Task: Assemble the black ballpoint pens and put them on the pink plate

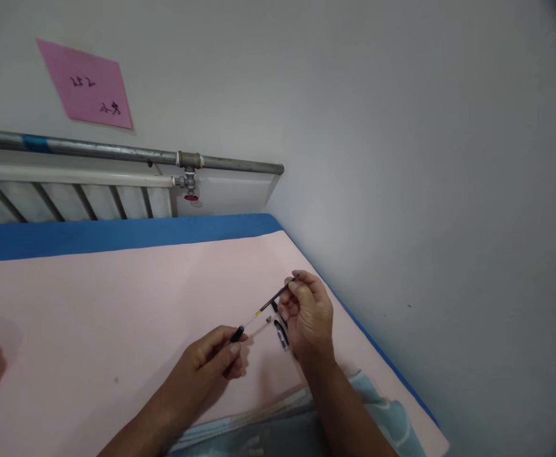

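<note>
My left hand (216, 358) is closed in a pinch on the black grip end of a clear pen barrel (249, 327), held just above the pink sheet (116, 317). My right hand (309, 314) is closed on a thin black pen refill (275, 297) that has a yellow band and points down-left toward the barrel. A black pen cap (281, 335) lies on the sheet under my right hand, partly hidden by it. A small grey part (268, 319) rests on the sheet beside the barrel's tip.
The pink sheet covers a table with a blue edge (116, 231) pushed into a grey wall corner. A radiator (68, 200), a metal pipe (116, 151) with a red valve (191, 197), and a pink paper note (87, 86) are behind. Light blue cloth (383, 412) lies at the near edge.
</note>
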Demonstrator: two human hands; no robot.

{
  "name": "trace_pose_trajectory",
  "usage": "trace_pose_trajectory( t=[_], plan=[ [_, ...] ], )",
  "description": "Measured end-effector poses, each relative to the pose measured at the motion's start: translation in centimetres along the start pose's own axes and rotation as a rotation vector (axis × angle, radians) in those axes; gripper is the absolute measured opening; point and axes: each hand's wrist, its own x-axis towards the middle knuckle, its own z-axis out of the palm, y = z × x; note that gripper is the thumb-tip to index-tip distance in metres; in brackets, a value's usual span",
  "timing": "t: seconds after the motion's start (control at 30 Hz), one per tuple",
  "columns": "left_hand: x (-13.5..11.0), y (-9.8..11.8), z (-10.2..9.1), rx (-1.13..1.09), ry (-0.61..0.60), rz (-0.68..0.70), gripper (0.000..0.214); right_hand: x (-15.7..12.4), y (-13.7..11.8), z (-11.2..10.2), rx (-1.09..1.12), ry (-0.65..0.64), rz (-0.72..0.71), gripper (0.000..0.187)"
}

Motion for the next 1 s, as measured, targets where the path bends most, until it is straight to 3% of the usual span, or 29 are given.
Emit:
trace_pose_trajectory(
  t=[0.2,0.47,0.67,0.9,1.0],
  plan=[
    [0.3,-1.2,-0.6,-0.093,-0.03,-0.013,0.022,0.0,0.0,0.0,-0.022,-0.017,-0.026,0.018],
    [0.2,-0.3,-0.2,-0.059,0.005,-0.085,0.028,-0.2,-0.5,0.1,-0.044,-0.056,-0.039,0.017],
    [0.1,-0.6,-0.6,-0.014,-0.035,-0.117,0.028,-0.2,-0.4,-0.2,-0.098,-0.096,-0.099,0.017],
    [-0.3,0.6,-0.5,0.072,-0.015,-0.094,0.032,0.1,-0.5,-0.2,-0.065,-0.038,0.034,0.016],
    [-0.3,0.9,-0.4,0.121,0.002,-0.086,0.032,0.1,-0.6,-0.2,-0.09,-0.045,0.011,0.016]
  ],
)
